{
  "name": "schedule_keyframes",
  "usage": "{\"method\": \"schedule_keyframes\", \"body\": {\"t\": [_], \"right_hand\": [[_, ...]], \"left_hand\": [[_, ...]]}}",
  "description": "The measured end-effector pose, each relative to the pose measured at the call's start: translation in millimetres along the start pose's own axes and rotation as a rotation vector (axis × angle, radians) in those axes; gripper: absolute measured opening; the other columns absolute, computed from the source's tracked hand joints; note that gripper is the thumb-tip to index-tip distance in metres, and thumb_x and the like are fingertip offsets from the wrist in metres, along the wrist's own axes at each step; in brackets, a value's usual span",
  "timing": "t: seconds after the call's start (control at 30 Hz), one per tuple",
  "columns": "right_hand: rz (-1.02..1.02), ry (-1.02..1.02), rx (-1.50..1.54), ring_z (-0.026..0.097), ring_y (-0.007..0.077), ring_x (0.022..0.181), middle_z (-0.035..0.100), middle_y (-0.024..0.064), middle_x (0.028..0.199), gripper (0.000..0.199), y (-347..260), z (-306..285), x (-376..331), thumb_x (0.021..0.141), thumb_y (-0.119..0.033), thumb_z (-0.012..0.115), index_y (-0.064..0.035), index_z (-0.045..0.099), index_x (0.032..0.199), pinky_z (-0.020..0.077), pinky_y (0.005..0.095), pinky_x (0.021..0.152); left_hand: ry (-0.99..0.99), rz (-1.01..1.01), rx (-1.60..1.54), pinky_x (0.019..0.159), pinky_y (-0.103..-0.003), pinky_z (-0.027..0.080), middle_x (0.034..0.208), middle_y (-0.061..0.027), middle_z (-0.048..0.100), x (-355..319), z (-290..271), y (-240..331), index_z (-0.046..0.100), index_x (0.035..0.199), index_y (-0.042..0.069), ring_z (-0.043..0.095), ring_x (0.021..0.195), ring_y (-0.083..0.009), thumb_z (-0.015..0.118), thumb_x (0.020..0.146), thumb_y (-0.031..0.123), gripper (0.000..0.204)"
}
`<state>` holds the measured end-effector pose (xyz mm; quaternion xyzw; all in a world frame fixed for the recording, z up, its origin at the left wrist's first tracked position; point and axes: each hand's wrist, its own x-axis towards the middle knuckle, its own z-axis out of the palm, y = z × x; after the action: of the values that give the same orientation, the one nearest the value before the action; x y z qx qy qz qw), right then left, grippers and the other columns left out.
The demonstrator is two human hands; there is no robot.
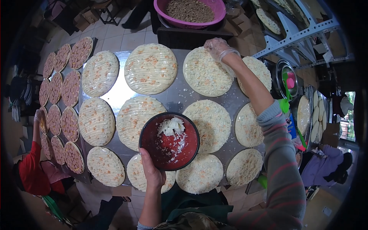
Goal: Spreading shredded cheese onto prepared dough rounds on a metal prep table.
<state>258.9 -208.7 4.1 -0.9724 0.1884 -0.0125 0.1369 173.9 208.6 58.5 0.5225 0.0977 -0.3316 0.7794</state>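
My left hand (152, 170) grips the rim of a bowl (188, 155), black outside and red inside, over the near middle of the table. White grated cheese (171, 126) lies clumped in it, with loose crumbs around. My right hand (218, 50), in a clear plastic glove, reaches to the far edge of a round pizza base (205, 73) strewn with white crumbs. Its fingers are curled; what they hold is hidden. Another crumb-covered base (211, 115) lies nearer, partly behind the bowl. To the left, bases such as one pizza (150, 69) show cream stripes and orange bits.
The metal table (174, 99) carries several pizzas in rows. Pink-topped pizzas (71, 88) fill the far left, beside a person in red (34, 168). A pink basin (214, 19) of brown crumbs stands beyond. At right are a blue rack (299, 38) and a metal bowl (281, 65).
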Motion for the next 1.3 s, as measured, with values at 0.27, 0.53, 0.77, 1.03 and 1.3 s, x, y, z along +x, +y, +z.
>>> {"method": "schedule_keyframes", "body": {"t": [0.27, 0.53, 0.77, 1.03, 1.3], "right_hand": [[0.068, -0.187, 0.007, 0.062, 0.0313, 0.092, 0.065, 0.0153, 0.097, 0.018, 17.1, -13.0, -49.3, 0.077, -0.009, 0.053, -0.0104, 0.069, 0.086, 0.0491, 0.0379, 0.082], [0.182, -0.150, 0.575, 0.064, 0.0203, 0.087, 0.065, 0.0118, 0.097, 0.020, -53.0, -74.6, -123.6, 0.086, -0.004, 0.049, -0.0043, 0.064, 0.098, 0.0517, 0.0308, 0.073], [-0.433, -0.025, 0.149, 0.057, 0.0271, 0.101, 0.056, 0.0131, 0.109, 0.033, -124.0, -51.0, -189.5, 0.084, -0.011, 0.057, -0.0063, 0.053, 0.116, 0.0509, 0.0366, 0.081], [-0.462, -0.131, -0.116, 0.049, 0.0364, 0.111, 0.049, 0.0213, 0.119, 0.041, -130.0, -37.8, -193.9, 0.078, -0.010, 0.056, -0.0045, 0.050, 0.118, 0.0470, 0.0421, 0.088], [-0.509, -0.150, 0.400, 0.060, 0.0350, 0.092, 0.058, 0.0192, 0.099, 0.028, -122.5, -87.4, -198.5, 0.082, -0.008, 0.057, -0.0006, 0.054, 0.109, 0.0516, 0.0405, 0.075]], "left_hand": [[-0.023, 0.008, 0.028, 0.098, -0.039, 0.042, 0.130, -0.0111, 0.046, 21.1, 16.2, -7.5, 0.031, 0.136, 0.007, 0.049, 0.116, -0.0215, 0.029, 0.094, 0.055, 0.064], [-0.115, 0.026, 0.034, 0.098, -0.040, 0.041, 0.130, -0.0115, 0.047, 46.4, 33.6, -19.4, 0.032, 0.135, 0.006, 0.049, 0.116, -0.0219, 0.029, 0.095, 0.054, 0.062], [-0.224, 0.004, -0.058, 0.102, -0.037, 0.036, 0.133, -0.0124, 0.040, 48.7, 60.3, -25.9, 0.025, 0.137, 0.005, 0.042, 0.121, -0.0196, 0.030, 0.098, 0.043, 0.054], [-0.243, -0.014, -0.014, 0.104, -0.035, 0.032, 0.134, -0.0142, 0.037, 46.7, 59.0, -41.7, 0.020, 0.139, 0.003, 0.040, 0.122, -0.0201, 0.028, 0.099, 0.039, 0.054], [-0.241, 0.080, 0.058, 0.103, -0.034, 0.032, 0.132, -0.0149, 0.040, 42.6, 57.3, -32.4, 0.021, 0.139, 0.003, 0.042, 0.120, -0.0204, 0.027, 0.100, 0.037, 0.053]]}}
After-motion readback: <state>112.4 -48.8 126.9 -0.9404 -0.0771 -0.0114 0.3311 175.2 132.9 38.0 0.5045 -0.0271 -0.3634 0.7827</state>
